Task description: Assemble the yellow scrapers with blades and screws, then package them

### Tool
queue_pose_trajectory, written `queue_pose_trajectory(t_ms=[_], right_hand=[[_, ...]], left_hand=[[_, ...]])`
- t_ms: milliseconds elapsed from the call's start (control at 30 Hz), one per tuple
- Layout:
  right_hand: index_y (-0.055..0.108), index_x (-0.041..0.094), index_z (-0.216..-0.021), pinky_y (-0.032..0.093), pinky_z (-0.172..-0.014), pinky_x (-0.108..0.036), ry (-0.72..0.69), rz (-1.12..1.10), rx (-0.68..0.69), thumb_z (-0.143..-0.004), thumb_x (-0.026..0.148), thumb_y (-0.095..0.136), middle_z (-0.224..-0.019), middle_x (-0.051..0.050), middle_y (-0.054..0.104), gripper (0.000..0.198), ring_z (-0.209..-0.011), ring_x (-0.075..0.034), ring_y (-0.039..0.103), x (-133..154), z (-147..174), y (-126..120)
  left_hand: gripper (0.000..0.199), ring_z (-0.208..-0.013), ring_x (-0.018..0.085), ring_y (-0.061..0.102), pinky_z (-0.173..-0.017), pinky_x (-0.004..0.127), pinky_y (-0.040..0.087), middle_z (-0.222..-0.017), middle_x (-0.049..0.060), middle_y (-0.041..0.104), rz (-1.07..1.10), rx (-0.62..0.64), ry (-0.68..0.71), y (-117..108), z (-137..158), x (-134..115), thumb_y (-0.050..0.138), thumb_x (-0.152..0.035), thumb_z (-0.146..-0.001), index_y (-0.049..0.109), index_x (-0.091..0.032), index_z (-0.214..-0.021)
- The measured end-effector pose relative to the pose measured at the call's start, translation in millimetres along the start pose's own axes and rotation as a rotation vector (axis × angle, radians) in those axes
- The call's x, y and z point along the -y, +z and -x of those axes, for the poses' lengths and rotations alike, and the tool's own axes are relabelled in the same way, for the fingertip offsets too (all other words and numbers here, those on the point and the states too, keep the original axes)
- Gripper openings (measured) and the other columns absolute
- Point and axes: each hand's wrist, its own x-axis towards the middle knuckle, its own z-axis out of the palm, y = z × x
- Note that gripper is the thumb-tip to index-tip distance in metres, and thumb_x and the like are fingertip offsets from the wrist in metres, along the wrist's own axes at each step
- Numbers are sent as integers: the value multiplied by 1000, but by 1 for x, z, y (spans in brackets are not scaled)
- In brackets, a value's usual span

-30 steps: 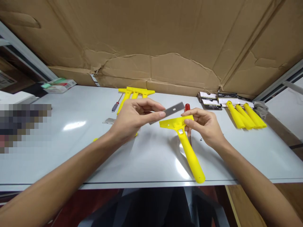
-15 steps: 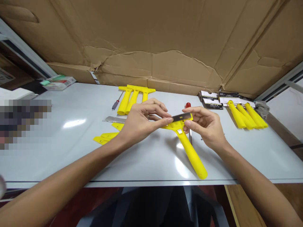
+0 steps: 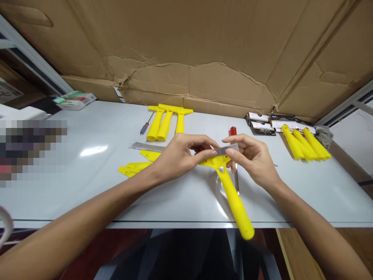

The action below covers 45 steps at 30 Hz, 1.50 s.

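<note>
I've got the left hand (image 3: pixel 181 157) pinching one end of a yellow scraper (image 3: pixel 236 206), the right hand (image 3: pixel 258 157) closed on the other, a metal blade (image 3: pixel 222 150) held along its head between them. Leftmost, there's a printed box (image 3: pixel 76 102), contents hidden from me; next, a screwdriver (image 3: pixel 144 128) beside yellow tools (image 3: pixel 166 126); far right, black-and-white cartons (image 3: pixel 262 128), then card sleeves (image 3: pixel 282 123) with yellow handles (image 3: pixel 291 146) poking out. Under it all, a glossy pale table (image 3: pixel 87 186); brown cardboard (image 3: pixel 186 35) stands behind.
</note>
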Motion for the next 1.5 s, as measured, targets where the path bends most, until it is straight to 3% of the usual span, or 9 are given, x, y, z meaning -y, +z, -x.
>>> queue_pose_trajectory(t_ms=[267, 433, 567, 700, 800, 1000, 1133, 1367, 1500], right_hand=[[71, 13, -103, 66, -63, -25, 93, -69, -224, -73, 42, 93, -94, -5, 71, 47, -66, -15, 74, -13, -6, -6], [60, 14, -89, 69, -67, -31, 26, -135, -344, -70, 41, 94, -90, -2, 67, 47, -74, -15, 75, -13, -7, -5], [59, 16, -89, 67, -71, -29, 16, -116, -251, -71, 33, 93, -81, 0, 66, 42, -73, -13, 72, -11, -3, 2], [69, 15, -102, 61, -70, -20, -29, 146, -139, -80, 27, 82, -83, -1, 70, 28, -74, -9, 69, -7, 2, 7], [69, 14, -89, 58, -68, -18, -50, 218, -82, -81, 23, 79, -79, -1, 70, 16, -70, -7, 66, -6, 5, 12], [71, 14, -89, 57, -69, -18, -1, 227, 4, -83, 27, 80, -82, -1, 72, 17, -72, -6, 68, -7, 5, 17], [75, 15, -101, 58, -64, -24, 26, 210, 10, -88, 43, 79, -88, -6, 75, 31, -71, -11, 71, 4, -3, -9], [74, 16, -88, 38, -48, -24, -80, 405, -487, -88, 40, 78, -79, -6, 71, 24, -57, -8, 58, 14, -25, -98], [74, 14, -90, 40, -52, -24, -29, 571, -460, -91, 41, 72, -78, -7, 72, 27, -56, -8, 58, -1, -29, -96]], left_hand=[[39, -83, 19, 77, -79, 32, 64, -100, 8, 80, 376, -28, -250, -2, -6, 11, 73, -52, -94, 71, -18, -113], [45, -95, 24, 80, -92, 40, 64, -111, 12, 78, 562, 151, -284, -1, -5, 10, 81, -46, -91, 63, -18, -121], [31, -89, 20, 78, -88, 35, 62, -104, 8, 78, 386, 185, -181, -6, -1, 1, 72, -38, -96, 64, -19, -120], [26, -84, 17, 70, -80, 31, 55, -106, 5, 76, -1, 49, -61, -3, 3, -6, 68, -45, -96, 71, -20, -105], [30, -73, 14, 59, -69, 28, 44, -82, 0, 69, -223, -71, -19, 6, 7, -5, 70, -49, -93, 68, -20, -88], [43, -59, 10, 37, -58, 28, 29, -61, -4, 48, -284, -88, -15, 10, 8, -3, 67, -46, -93, 51, -19, -64], [41, -59, 12, 38, -57, 28, 28, -59, -4, 48, -268, -83, -73, 1, 5, -7, 69, -49, -91, 57, -20, -64], [49, -55, 12, 34, -53, 28, 25, -56, -4, 39, -221, -13, -153, -3, 4, -9, 73, -51, -87, 52, -21, -55], [55, -56, 11, 29, -53, 29, 22, -58, -5, 32, -196, 51, -168, 3, 7, -14, 74, -51, -86, 43, -21, -53]])
